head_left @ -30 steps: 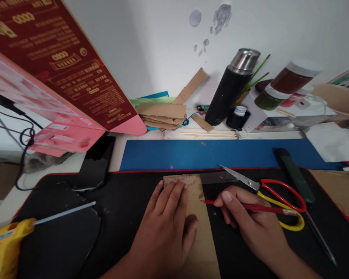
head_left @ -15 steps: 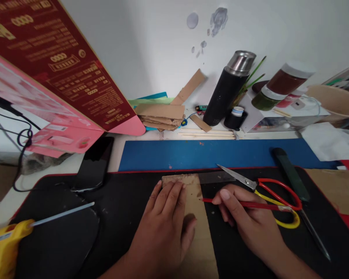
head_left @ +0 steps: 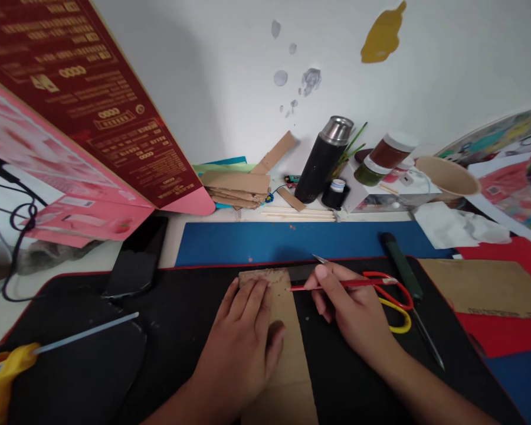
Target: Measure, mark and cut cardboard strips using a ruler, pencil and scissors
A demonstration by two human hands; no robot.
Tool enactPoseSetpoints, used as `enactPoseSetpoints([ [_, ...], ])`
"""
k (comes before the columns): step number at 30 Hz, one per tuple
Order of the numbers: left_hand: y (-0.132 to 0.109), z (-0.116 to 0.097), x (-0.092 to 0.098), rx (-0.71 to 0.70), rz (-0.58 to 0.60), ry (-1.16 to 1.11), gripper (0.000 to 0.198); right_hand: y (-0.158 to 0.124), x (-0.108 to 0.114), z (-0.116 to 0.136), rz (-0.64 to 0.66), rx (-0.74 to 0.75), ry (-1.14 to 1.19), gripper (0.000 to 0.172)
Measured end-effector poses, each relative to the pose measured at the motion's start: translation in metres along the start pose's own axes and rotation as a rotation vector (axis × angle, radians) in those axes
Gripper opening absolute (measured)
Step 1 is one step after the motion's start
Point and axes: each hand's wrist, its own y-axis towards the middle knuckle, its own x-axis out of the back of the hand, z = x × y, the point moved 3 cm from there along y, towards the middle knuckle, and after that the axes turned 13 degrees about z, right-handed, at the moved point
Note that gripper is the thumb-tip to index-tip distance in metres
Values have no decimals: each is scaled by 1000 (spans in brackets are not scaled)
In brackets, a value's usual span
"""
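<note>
Left hand (head_left: pixel 243 336) flat, pressing cardboard strip (head_left: pixel 287 354) at frame centre; right hand (head_left: pixel 349 307) pinches red pencil (head_left: pixel 336 285), tip at strip edge.

Scissors (head_left: pixel 387 295) crowd right hand (head_left: pixel 349 310); black mat (head_left: pixel 177 307) leftward free.

Black thermos (head_left: pixel 322 162), phone (head_left: pixel 137 260), glue gun (head_left: pixel 2 381)

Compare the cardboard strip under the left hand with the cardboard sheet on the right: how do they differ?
The cardboard strip is narrow and runs toward the person; the cardboard sheet is wider and lies crosswise. The left hand presses the strip flat, and the right hand holds a red pencil to its edge; nothing touches the sheet. Both are brown and lie flat.
</note>
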Motion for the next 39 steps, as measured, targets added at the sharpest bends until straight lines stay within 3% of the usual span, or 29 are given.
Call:
enactPoseSetpoints([
  [7, 0, -1, 0, 8, -12, -18, 43, 33, -11, 18, 67, 75, -66, 48],
  [14, 2, 0, 2, -9, -17, 18, 44, 66, -25, -10, 73, 101, -82, 49],
  [20, 3, -1, 3, -10, -31, 29, 43, 65, -26, -24, 60, 94, -21, 48],
  [39, 3, -2, 5, -23, -16, 67, 43, 61, -26, -20, 68, 124, -85, 44],
])
